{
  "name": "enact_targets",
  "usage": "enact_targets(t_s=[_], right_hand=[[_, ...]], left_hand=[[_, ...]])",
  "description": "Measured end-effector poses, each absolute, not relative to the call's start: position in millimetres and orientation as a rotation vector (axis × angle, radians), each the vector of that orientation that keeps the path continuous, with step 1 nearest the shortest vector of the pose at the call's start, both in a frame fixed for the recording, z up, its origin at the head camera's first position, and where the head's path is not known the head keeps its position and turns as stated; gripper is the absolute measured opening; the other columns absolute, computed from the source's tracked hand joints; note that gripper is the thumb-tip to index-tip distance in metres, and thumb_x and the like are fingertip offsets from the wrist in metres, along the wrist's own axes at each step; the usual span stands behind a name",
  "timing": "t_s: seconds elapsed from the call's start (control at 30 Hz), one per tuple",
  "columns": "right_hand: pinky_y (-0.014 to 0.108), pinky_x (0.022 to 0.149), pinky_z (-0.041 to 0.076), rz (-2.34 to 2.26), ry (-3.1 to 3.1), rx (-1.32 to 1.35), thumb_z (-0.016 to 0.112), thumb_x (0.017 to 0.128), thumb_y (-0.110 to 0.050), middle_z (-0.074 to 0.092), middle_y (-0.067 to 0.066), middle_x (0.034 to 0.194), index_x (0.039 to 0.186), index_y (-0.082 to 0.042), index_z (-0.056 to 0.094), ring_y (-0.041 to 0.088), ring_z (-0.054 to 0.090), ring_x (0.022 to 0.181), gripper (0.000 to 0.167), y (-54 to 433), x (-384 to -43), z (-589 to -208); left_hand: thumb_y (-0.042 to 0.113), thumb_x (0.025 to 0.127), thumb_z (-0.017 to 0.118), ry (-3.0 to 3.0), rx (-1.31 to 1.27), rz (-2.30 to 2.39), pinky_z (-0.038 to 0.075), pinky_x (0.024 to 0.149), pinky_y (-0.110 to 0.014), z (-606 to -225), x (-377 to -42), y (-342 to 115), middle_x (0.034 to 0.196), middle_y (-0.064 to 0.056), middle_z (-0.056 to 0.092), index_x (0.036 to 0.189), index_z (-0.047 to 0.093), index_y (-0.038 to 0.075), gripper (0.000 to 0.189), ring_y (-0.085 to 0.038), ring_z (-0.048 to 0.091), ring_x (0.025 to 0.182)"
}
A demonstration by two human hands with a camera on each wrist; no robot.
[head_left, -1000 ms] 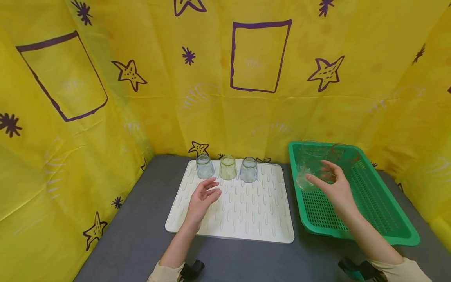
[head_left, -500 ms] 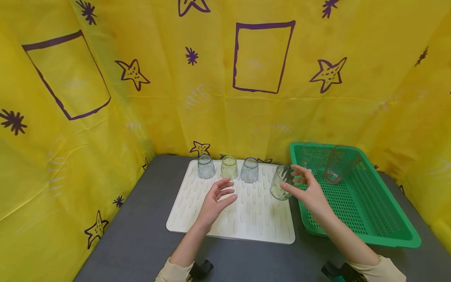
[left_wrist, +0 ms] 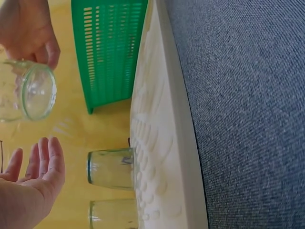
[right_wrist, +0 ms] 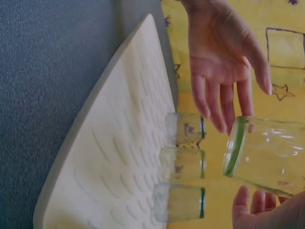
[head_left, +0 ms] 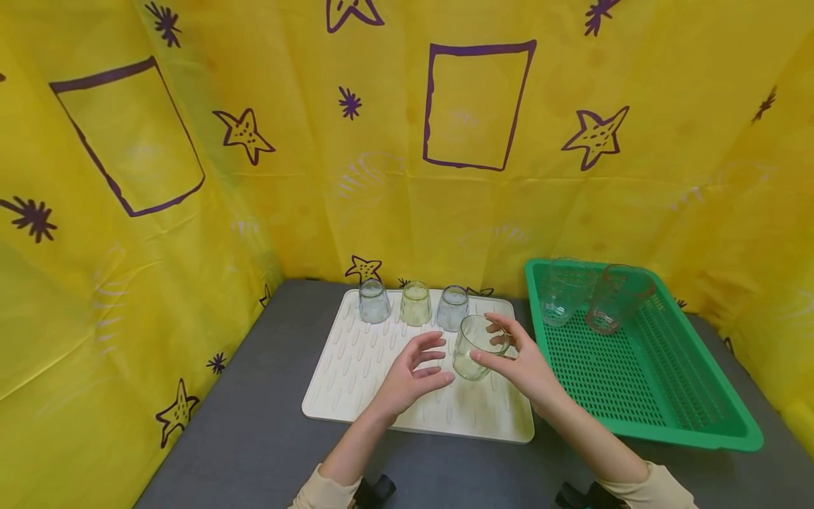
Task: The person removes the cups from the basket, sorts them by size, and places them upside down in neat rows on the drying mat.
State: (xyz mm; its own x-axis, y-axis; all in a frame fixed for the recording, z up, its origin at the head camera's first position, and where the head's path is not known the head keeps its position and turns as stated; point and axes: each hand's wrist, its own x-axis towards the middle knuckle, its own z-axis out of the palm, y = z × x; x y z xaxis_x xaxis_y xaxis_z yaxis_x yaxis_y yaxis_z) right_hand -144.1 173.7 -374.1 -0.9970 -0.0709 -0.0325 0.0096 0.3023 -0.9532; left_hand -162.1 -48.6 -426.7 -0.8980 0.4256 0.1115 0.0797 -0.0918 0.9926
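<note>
My right hand (head_left: 524, 367) grips a pale green drinking glass (head_left: 469, 362) between thumb and fingers, over the white drying mat (head_left: 407, 406). The glass is mouth up, slightly tilted, and its thick base (right_wrist: 236, 148) shows in the right wrist view, apart from the mat. Close to its left side is my left hand (head_left: 410, 378), fingers loosely bent and spread, holding nothing; a gap shows between hand and glass in the left wrist view. Along the mat's back edge stand three upside-down glasses: a bluish one (head_left: 374, 304), a yellow-green one (head_left: 416, 305) and another bluish one (head_left: 452, 311).
To the right of the mat sits a green perforated basket (head_left: 731, 424). Near its back are a clear glass (head_left: 557, 307) and a pinkish glass (head_left: 604, 314). A grey tabletop (head_left: 254, 424) lies underneath, and a yellow patterned cloth (head_left: 305, 212) hangs behind.
My right hand has brought the pale green glass left from the basket to above the mat. My left hand has shifted right, towards the glass.
</note>
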Motion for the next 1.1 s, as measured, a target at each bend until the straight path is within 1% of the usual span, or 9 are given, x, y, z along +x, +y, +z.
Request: enact_targets(t_s=[0.23, 0.37, 0.47, 0.63, 0.73, 0.83, 0.97, 1.07, 1.1], right_hand=[[0.037, 0.082, 0.044, -1.814, 2.426, -0.104, 0.078, 0.084, -0.029, 0.045, 0.011, 0.131, 0.142, -0.02, 0.044, 0.031, 0.042, 0.116, 0.068, 163.2, -141.2, -379.7], [0.037, 0.084, 0.044, -1.813, 2.411, -0.115, 0.078, 0.083, -0.028, 0.046, 0.01, 0.127, 0.141, -0.02, 0.045, 0.029, 0.042, 0.113, 0.068, 158.8, -140.0, -382.4], [0.037, 0.086, 0.043, -1.809, 2.414, -0.131, 0.078, 0.082, -0.027, 0.047, 0.008, 0.125, 0.14, -0.019, 0.046, 0.028, 0.043, 0.111, 0.067, 156.7, -139.3, -384.0], [0.037, 0.084, 0.041, -1.799, 2.406, -0.152, 0.079, 0.082, -0.027, 0.048, 0.008, 0.124, 0.138, -0.021, 0.048, 0.034, 0.042, 0.114, 0.064, 155.2, -138.0, -386.1], [0.037, 0.083, 0.041, -1.792, 2.405, -0.159, 0.078, 0.082, -0.027, 0.048, 0.008, 0.124, 0.138, -0.021, 0.049, 0.032, 0.042, 0.113, 0.064, 154.6, -137.0, -386.1], [0.037, 0.083, 0.042, -1.792, 2.401, -0.165, 0.078, 0.082, -0.026, 0.048, 0.008, 0.124, 0.139, -0.02, 0.048, 0.03, 0.042, 0.112, 0.065, 154.2, -136.3, -386.0], [0.038, 0.085, 0.043, -1.799, 2.386, -0.179, 0.079, 0.081, -0.026, 0.048, 0.009, 0.125, 0.141, -0.017, 0.046, 0.032, 0.042, 0.113, 0.069, 154.2, -135.9, -386.6], [0.037, 0.087, 0.045, -1.813, 2.368, -0.192, 0.079, 0.081, -0.026, 0.048, 0.01, 0.127, 0.142, -0.017, 0.045, 0.032, 0.043, 0.113, 0.071, 155.2, -135.5, -387.2], [0.036, 0.086, 0.046, -1.822, 2.357, -0.197, 0.079, 0.081, -0.025, 0.048, 0.01, 0.128, 0.142, -0.018, 0.045, 0.031, 0.043, 0.114, 0.071, 155.7, -135.1, -387.5]], left_hand=[[0.015, 0.084, 0.076, 1.967, 0.606, 2.001, 0.043, 0.102, -0.04, -429.1, -160.5, -43.2, 0.142, -0.007, 0.046, 0.144, 0.041, 0.01, 0.069, -0.025, 0.048, 0.125], [0.017, 0.083, 0.077, 2.025, 0.619, 1.946, 0.043, 0.102, -0.042, -429.2, -158.8, -41.0, 0.139, -0.006, 0.048, 0.143, 0.042, 0.013, 0.07, -0.025, 0.048, 0.125], [0.019, 0.083, 0.078, 2.056, 0.634, 1.921, 0.043, 0.101, -0.044, -429.5, -158.1, -39.9, 0.136, -0.005, 0.05, 0.142, 0.044, 0.016, 0.068, -0.024, 0.05, 0.124], [0.022, 0.082, 0.079, 2.126, 0.642, 1.884, 0.042, 0.101, -0.042, -429.4, -156.6, -38.4, 0.133, 0.003, 0.054, 0.139, 0.047, 0.025, 0.066, -0.017, 0.05, 0.124], [0.023, 0.081, 0.08, 2.153, 0.644, 1.875, 0.041, 0.101, -0.041, -429.2, -156.0, -37.8, 0.131, 0.006, 0.056, 0.139, 0.047, 0.028, 0.067, -0.013, 0.051, 0.124], [0.023, 0.081, 0.08, 2.162, 0.645, 1.878, 0.041, 0.101, -0.042, -429.4, -155.3, -37.6, 0.13, 0.007, 0.057, 0.14, 0.046, 0.028, 0.068, -0.012, 0.051, 0.123], [0.023, 0.08, 0.081, 2.168, 0.632, 1.884, 0.041, 0.101, -0.042, -430.4, -154.1, -37.9, 0.128, 0.007, 0.058, 0.139, 0.047, 0.028, 0.068, -0.012, 0.052, 0.121], [0.021, 0.08, 0.081, 2.149, 0.631, 1.908, 0.042, 0.101, -0.042, -430.9, -153.3, -38.2, 0.129, 0.004, 0.059, 0.139, 0.048, 0.025, 0.068, -0.014, 0.053, 0.122], [0.02, 0.08, 0.081, 2.131, 0.637, 1.924, 0.042, 0.101, -0.041, -430.8, -153.2, -38.4, 0.13, 0.001, 0.058, 0.14, 0.047, 0.022, 0.068, -0.017, 0.052, 0.123]])
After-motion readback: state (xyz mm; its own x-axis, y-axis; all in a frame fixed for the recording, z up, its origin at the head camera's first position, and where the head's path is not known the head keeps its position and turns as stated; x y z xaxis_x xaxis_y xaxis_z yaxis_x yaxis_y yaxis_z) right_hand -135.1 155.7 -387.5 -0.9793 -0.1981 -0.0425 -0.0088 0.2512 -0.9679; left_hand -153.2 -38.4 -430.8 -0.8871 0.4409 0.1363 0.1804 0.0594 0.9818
